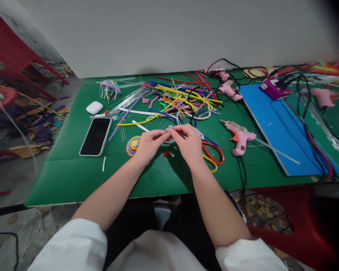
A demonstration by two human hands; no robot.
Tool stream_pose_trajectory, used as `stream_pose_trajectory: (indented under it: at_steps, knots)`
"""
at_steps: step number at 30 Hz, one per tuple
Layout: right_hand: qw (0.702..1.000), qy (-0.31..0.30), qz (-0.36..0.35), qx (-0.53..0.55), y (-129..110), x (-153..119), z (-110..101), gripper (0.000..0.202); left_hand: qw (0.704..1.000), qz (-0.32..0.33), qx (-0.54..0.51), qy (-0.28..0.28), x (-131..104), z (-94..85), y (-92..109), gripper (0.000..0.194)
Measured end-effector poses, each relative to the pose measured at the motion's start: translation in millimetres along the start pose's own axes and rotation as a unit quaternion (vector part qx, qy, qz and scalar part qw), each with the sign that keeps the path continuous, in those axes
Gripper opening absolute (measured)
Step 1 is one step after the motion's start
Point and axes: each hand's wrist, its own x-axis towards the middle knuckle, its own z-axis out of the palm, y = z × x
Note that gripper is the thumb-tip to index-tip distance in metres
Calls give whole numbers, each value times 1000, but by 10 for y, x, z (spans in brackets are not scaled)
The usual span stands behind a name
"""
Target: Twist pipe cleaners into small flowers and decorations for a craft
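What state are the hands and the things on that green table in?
Left hand: pinching the small pale piece.
Right hand: pinching it too.
Phone: face up, screen dark.
White case: closed.
Spiral disc: coiled, partly hidden.
Pipe cleaners: loosely heaped.
Front glue gun: on its side, stick in its back end.
Scissors: partly hidden; can't tell if open.
Purple box: cables attached.

Small pale lilac piece [170, 128], pinched between both hands [190, 146], partly covered, exact shape unclear.

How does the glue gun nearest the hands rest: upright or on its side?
On its side: the pink glue gun lies on the green tabletop, profile facing up.
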Motion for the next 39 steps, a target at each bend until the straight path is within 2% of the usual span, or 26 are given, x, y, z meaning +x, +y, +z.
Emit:
stream_pose_trajectory:
  at_steps: [6,15,20,25,28,30,33,36,39]
  knots:
    - [996,-3,64,60,38,3,-23,19,994,51,87,39,7,5,-12,22]
    - [999,13,-11,-33,9,-13,10,16,992,59,87,62,-10,36,-43,21]
    - [1000,5,-8,-17,-2,-14,18,15,998,23,6,51,2,36,-42,19]
    - [992,-3,78,96,-8,-12,69,14,987,-74,-145,14,2,69,-39,19]
    - [983,8,105,153,-2,-15,108,14,976,-107,-188,22,-7,91,-38,20]
    - [981,15,101,165,17,-16,122,16,984,-81,-154,43,-15,91,-32,20]
    - [982,18,89,166,60,-14,114,18,997,15,-17,69,-32,65,0,19]
    - [986,21,80,146,87,-10,86,19,984,96,124,86,-43,30,48,19]
    - [993,20,63,102,73,-13,69,18,984,81,144,73,-33,9,71,19]
